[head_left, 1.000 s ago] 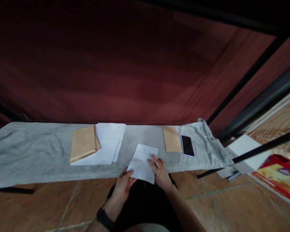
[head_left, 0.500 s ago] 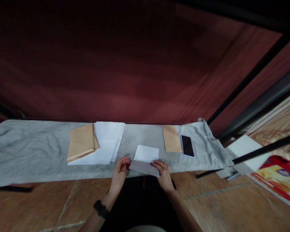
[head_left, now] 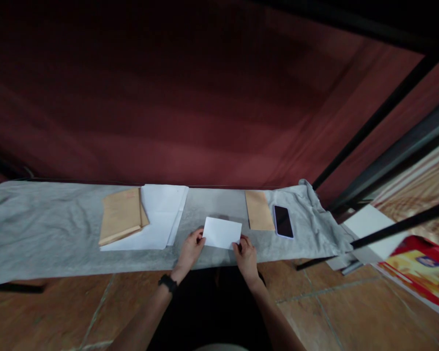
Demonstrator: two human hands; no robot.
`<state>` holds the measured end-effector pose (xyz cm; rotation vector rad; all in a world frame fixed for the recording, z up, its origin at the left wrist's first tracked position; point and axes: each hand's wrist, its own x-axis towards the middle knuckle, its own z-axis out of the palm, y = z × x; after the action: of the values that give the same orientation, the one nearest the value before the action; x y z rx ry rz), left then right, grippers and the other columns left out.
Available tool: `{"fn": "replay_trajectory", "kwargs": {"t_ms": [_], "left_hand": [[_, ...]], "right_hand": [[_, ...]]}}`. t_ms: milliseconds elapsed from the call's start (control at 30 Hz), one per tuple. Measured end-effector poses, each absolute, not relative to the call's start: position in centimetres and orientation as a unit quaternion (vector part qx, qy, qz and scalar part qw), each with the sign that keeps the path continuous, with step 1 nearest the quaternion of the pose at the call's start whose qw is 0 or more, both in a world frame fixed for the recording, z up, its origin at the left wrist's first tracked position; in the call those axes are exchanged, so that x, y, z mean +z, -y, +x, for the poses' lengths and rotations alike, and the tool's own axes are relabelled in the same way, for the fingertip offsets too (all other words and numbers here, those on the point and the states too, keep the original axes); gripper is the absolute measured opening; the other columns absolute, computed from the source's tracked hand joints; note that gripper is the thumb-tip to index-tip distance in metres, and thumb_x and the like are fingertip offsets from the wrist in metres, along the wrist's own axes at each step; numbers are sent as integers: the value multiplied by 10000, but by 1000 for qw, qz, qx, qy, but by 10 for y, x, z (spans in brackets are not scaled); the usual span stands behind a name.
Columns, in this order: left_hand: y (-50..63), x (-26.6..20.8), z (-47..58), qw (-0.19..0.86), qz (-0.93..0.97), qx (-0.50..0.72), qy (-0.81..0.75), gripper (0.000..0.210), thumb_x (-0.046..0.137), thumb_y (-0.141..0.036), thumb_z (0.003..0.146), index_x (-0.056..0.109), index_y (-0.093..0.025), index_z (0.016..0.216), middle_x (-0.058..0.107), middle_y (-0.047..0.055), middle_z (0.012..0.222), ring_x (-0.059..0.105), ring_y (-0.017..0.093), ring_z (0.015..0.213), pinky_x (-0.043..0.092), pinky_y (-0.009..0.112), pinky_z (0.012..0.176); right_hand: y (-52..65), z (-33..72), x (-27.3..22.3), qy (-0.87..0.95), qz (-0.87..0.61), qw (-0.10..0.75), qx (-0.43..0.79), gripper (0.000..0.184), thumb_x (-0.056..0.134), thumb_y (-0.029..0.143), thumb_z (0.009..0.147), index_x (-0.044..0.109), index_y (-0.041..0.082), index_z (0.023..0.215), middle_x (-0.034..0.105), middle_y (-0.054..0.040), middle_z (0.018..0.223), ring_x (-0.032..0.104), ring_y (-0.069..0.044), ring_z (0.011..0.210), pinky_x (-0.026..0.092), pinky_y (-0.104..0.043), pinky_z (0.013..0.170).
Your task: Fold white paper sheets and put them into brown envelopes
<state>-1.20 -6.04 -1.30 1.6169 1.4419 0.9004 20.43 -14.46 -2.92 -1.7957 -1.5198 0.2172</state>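
A folded sheet of white paper [head_left: 222, 233] lies between my hands near the front of the cloth-covered surface. My left hand [head_left: 192, 247] pinches its left edge, thumb on top. At its lower right corner my right hand [head_left: 246, 253] grips the paper the same way, with the fingers curled behind it. Right of the paper is a single brown envelope [head_left: 259, 210]. To the left, brown envelopes [head_left: 121, 214] are stacked on top of larger white sheets [head_left: 164, 209].
A phone [head_left: 284, 222] with a dark screen lies beyond the single envelope. Grey cloth [head_left: 51, 229] covers the narrow table. A dark red panel [head_left: 205, 122] rises behind it. Black metal bars [head_left: 380, 117] and a red and yellow box [head_left: 424, 273] are at the right.
The paper's near flap, raised before, now lies folded over, making a smaller rectangle. My left hand has moved right and up onto the paper's edge. My right hand still grips the right side.
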Motion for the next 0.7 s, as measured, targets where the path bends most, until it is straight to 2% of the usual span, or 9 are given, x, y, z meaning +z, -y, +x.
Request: {"fn": "replay_trajectory", "kwargs": {"t_ms": [167,367,700], "left_hand": [[48,-6,-14,416,646,310,-560,186,611,-153,769,714,-233,902,658,-36,673,604,153,642,422,243,654],[35,-8,-11,438,643,288,-558,84,603,-184,742,674,-211,703,680,-6,683,628,172,679,435,245,643],[28,-6,-9,429,642,270,-575,61,624,-212,690,684,-209,679,666,-2,636,620,181,655,424,254,597]], "right_hand": [[141,203,-27,595,-727,336,71,232,476,294,988,653,175,1080,675,-113,1198,676,-229,1013,502,-356,857],[136,204,-25,588,-740,318,69,204,480,271,976,663,192,1022,682,-97,1147,683,-217,969,499,-324,828],[132,199,-21,565,-776,275,55,169,494,222,931,634,208,1024,667,-89,1090,661,-220,940,471,-328,802]]}}
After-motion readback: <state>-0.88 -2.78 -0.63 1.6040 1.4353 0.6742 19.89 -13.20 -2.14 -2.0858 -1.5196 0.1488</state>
